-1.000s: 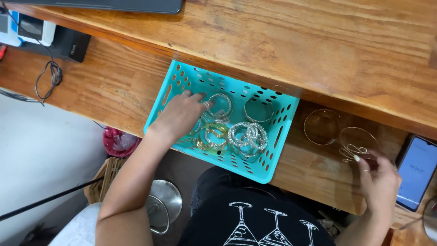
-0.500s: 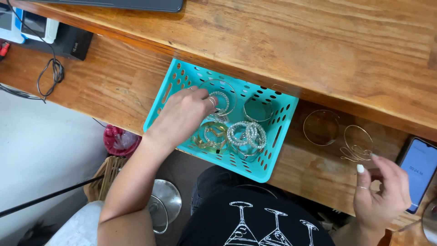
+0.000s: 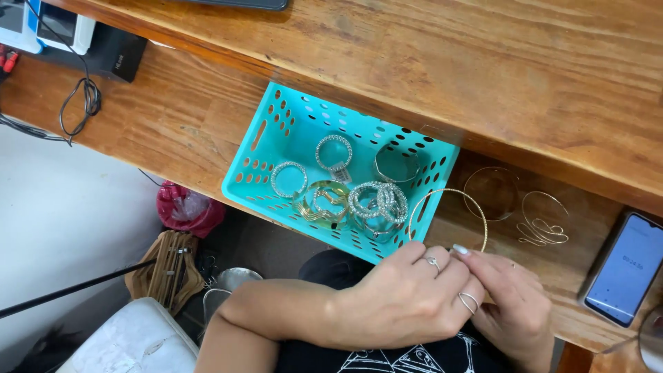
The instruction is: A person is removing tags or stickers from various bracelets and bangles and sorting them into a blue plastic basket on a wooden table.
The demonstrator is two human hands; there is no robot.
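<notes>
**Thin gold hoop in my hands, most pieces still in the basket**

Two wire pieces, a plain gold ring (image 3: 491,193) and a looped gold bangle (image 3: 543,222), already lie out on the counter (image 3: 173,117) at about 2 o'clock from my hands. Several sparkly bracelets (image 3: 378,200) still sit in the teal basket (image 3: 273,148) at 11 o'clock. My left hand (image 3: 407,297) and right hand (image 3: 514,307) are together, fingertips pinched on the thin gold hoop (image 3: 447,214), which rises toward 12 o'clock, overlapping the basket's corner.
</notes>
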